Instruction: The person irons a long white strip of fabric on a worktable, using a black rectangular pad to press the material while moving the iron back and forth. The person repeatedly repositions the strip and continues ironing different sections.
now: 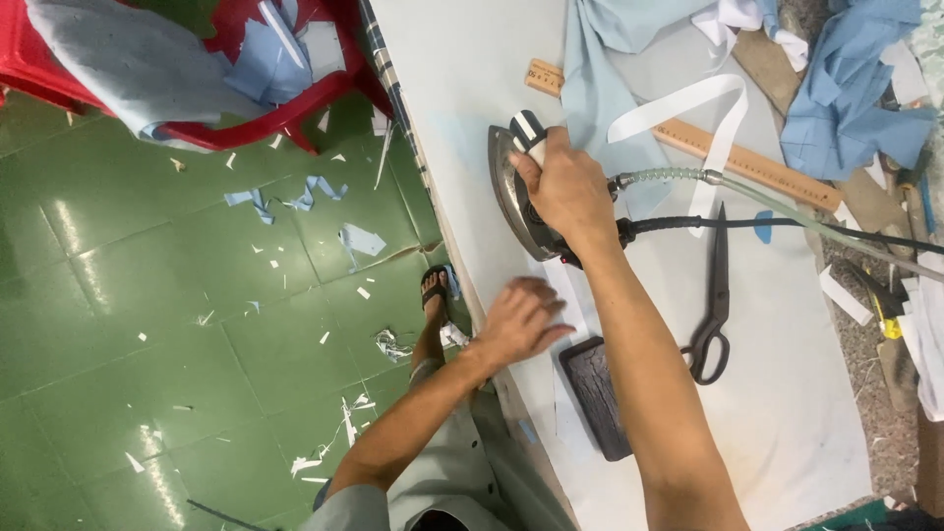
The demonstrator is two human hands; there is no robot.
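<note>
My right hand (562,187) grips the taped handle of a steam iron (515,193) that rests on the pale padded table (787,413). A clear hose and a black cord (787,222) run from the iron's rear to the right. My left hand (521,321) lies flat, fingers spread, on a white strip of fabric (564,287) just in front of the iron, near the table's left edge. A dark rectangular iron rest (598,395) sits beside my right forearm.
Black tailor's scissors (714,305) lie right of my arm. A wooden ruler (747,159), a white ribbon strip (688,103) and light blue cloth (605,93) lie beyond the iron. A red plastic chair (246,118) with cloth stands on the green floor (147,295) littered with scraps.
</note>
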